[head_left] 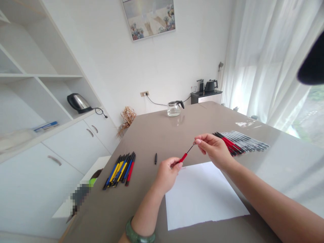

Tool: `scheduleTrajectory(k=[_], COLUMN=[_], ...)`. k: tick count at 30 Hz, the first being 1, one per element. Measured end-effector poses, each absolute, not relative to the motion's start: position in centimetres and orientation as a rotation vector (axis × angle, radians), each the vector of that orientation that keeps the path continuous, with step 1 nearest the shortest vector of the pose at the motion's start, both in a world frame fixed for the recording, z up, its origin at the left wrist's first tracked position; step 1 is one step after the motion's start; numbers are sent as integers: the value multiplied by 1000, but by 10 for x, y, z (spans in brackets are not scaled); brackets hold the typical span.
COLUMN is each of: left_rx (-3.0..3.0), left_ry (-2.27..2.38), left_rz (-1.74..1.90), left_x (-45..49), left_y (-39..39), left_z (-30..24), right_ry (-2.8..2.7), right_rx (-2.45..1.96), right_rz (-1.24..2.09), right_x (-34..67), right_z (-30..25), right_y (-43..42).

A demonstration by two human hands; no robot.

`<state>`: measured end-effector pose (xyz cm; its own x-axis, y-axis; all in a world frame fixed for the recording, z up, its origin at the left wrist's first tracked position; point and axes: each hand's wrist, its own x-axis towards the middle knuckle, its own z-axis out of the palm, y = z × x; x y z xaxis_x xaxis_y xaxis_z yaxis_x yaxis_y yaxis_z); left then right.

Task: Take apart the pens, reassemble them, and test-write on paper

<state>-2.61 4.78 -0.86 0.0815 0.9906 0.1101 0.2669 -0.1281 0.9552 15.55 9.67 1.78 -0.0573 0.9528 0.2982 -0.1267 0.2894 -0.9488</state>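
The left hand (168, 173) is closed, with the fingers curled in. Its thumb and fingertips pinch the lower end of a short red plastic pen barrel (183, 157), which is held in the air just above the table and tilted upward to the right. A thin dark rod (190, 148) comes out from the upper end of this barrel. The right hand (215, 148) holds the far tip of the rod between thumb and index finger, and its other fingers are loosely bent. A green stone bracelet (138, 235) sits on the left wrist. Directly under both hands lies a white sheet of paper (202, 199), flat on the grey-brown glossy table (152, 131). Near the left hand, a small black pen part (155, 158) lies alone on the table. Further left there is a bundle of blue, yellow and red pens (121, 170), lying side by side. Behind the right hand, a row of black and red pens (240, 141) lies close together. At the far end of the table stands a clear glass jug with black handle (174, 108). A steel electric kettle (78, 103) stands on the white shelf unit (50, 131) at the left.
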Motion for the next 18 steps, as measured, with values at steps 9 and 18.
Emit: scheduleTrajectory(k=[9,18], left_rx=[1395,1088], left_ry=[1231,1316], left_rz=[1178,1780], left_x=[-26,-57], left_y=[47,57], left_z=[-4,10], right_ry=[-1493,-2068], right_rx=[-881,-1368], right_rz=[1263,952], right_x=[148,115], right_z=[15,-9], right_y=[90,108])
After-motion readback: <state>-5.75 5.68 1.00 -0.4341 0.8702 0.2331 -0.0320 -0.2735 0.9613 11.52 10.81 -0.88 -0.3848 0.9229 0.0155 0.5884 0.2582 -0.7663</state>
